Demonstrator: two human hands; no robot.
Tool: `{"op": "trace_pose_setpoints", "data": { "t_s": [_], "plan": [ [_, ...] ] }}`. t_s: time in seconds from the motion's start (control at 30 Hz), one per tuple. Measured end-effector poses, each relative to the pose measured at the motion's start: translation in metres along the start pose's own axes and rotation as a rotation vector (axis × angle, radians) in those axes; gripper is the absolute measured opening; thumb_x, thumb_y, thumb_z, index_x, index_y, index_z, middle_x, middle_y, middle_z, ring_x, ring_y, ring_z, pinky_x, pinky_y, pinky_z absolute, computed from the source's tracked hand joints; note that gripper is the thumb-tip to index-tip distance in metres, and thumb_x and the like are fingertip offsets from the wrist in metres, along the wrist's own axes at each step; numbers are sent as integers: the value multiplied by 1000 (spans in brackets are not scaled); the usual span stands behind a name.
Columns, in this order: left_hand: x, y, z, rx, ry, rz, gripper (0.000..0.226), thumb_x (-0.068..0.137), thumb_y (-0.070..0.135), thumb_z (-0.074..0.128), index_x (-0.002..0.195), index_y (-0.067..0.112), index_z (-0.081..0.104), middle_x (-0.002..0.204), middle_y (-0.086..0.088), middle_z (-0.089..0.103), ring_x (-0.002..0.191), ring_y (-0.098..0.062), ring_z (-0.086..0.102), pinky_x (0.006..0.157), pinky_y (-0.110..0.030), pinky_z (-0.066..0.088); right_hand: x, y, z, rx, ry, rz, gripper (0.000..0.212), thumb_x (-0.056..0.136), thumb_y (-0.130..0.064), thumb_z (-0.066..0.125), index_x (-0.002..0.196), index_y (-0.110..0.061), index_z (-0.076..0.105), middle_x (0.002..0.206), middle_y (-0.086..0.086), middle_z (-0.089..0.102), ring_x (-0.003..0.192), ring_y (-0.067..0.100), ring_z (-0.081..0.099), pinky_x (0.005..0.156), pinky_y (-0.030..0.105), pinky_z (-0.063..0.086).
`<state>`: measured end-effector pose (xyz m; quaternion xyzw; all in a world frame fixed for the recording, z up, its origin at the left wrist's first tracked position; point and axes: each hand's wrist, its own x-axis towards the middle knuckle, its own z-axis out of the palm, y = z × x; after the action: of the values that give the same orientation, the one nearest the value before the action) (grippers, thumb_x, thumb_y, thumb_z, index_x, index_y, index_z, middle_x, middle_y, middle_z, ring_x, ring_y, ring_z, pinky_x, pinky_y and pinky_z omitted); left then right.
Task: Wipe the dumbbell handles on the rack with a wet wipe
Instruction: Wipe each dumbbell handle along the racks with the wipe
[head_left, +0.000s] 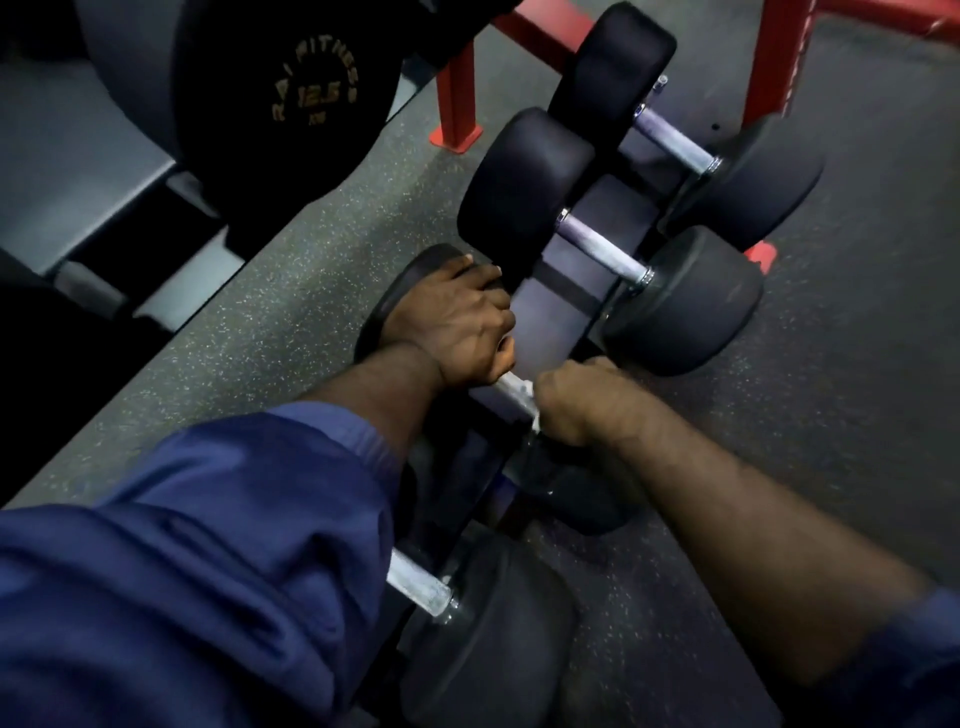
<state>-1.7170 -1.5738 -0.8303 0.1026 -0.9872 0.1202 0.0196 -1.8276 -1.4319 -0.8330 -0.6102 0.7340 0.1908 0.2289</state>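
Watching thru the head cam. The dumbbell (402, 291) being worked lies in the low rack (550, 312) on the floor (291, 291), w/ one more dumbbell nearer the person and two farther along the row. The left hand (452, 322) sits over its left head, fingers curled over the rubber edge and down toward the bar, holding it steady. The right hand (582, 400) is a fist closed round the handle (511, 387), w/ a sliver of white wet wipe (535, 422) showing at the thumb side. The rest of the wipe is hidden in the fist.

Handling, as I read it: the dumbbell is heavy and stiff w/ round heads, so it shouldn't shift much in its cradle but could roll a bit. Bracing the head w/ the left hand makes sense. The handle is bare metal, prob. textured, but I can't tell at this res. The wipe is thin, soft and damp, so it'll bunch or tear if dragged hard. I'd wrap it round the bar, twist, and slide end to end w/o lifting anything.

Nearest handle (415, 579), middle handle (602, 249) and far handle (672, 143) are bare of hands — can't tell which are wiped. The red frame (457, 93) and the plate (291, 88) marked 12.5 aren't part of the job.
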Motion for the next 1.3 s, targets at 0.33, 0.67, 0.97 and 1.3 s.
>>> {"op": "trace_pose_setpoints", "data": {
  "t_s": [0.33, 0.67, 0.97, 1.3],
  "plan": [
    [-4, 1, -1, -15, -7, -6, 44, 92, 44, 46, 90, 18, 81, 103, -2, 76, 128, -30, 59, 115, -47, 37, 23, 0, 1, -4, -59, 11, 37, 94, -16, 63, 130, -7, 60, 136, 10, 60, 123, 28, 60, 95, 36, 51],
    [-3, 1, 1, -30, -19, -13, 41, 96, 42, 46, 90, 20, 79, 104, 0, 75, 130, -29, 58, 115, -47, 37, 45, 2, -13, -27, -224, -17, 42, 90, -15, 69, 131, -6, 63, 131, 10, 65, 117, 26, 64, 83, 26, 49],
    [-4, -1, 4, -44, -14, -11, 40, 98, 42, 46, 94, 19, 79, 106, 0, 75, 133, -30, 56, 117, -48, 34, 38, 6, -21, -61, -222, -42, 48, 90, -16, 70, 136, -8, 58, 136, 10, 62, 117, 26, 62, 86, 28, 47],
    [-4, 1, 5, -33, 29, -3, 40, 96, 40, 46, 90, 19, 79, 102, 0, 76, 130, -31, 59, 116, -48, 37, 32, 12, 19, 24, 22, -67, 38, 94, -26, 59, 130, -15, 52, 129, 13, 62, 113, 34, 63, 84, 37, 50]
  ]
}}
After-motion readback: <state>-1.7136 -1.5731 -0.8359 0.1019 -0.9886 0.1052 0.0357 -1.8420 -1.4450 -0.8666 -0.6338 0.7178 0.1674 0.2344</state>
